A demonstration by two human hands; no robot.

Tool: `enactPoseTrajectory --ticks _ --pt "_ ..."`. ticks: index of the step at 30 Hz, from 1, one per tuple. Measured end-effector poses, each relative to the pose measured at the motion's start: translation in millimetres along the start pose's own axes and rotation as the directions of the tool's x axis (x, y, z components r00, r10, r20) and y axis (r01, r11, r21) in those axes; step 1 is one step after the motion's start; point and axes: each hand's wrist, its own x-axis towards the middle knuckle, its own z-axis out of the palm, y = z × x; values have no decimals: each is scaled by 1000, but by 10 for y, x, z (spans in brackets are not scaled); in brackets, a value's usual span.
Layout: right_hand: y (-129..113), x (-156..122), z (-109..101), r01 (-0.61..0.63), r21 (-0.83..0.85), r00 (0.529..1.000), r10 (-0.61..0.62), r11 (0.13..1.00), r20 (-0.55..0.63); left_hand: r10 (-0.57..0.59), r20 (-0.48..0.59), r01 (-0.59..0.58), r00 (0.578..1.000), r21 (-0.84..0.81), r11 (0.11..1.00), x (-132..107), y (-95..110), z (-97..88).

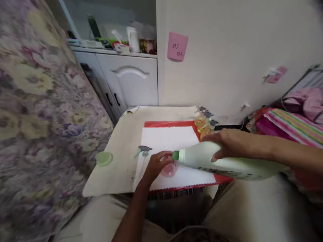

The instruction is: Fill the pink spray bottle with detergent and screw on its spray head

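My right hand (224,143) is closed around a large pale green jug (242,165), tipped nearly on its side. Its green spout (176,155) points left, at the mouth of a small clear pink bottle (169,169). Fingers of my left hand (157,164) are wrapped round the neck of that small bottle, which stands on a white sheet (169,137). Left of it lies a grey spray-trigger head (144,149). A green cap (104,158) sits at the table's left side. Whether liquid is flowing cannot be made out.
Several small yellowish spray bottles (202,124) with grey trigger heads stand at the table's back right corner. Under the white sheet is a red sheet (166,123). A flowered curtain (45,117) hangs at left, and a white cabinet (131,80) stands behind the table.
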Motion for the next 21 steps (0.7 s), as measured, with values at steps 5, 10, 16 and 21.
enactPoseTrajectory --ticks 5,10,16,21 --pt "19 30 30 6 -3 1000 -6 1000 -15 -2 -7 2 1000 -12 1000 10 -19 8" --pt "76 51 68 -6 4 1000 6 1000 -30 -1 9 1 1000 -29 1000 2 -14 6" --pt "81 65 82 -10 -5 999 10 1000 -35 -1 15 2 1000 -38 999 -1 -13 -6" --pt "99 85 104 -8 -13 999 8 1000 -43 -4 17 5 1000 -41 999 -5 -10 -17"
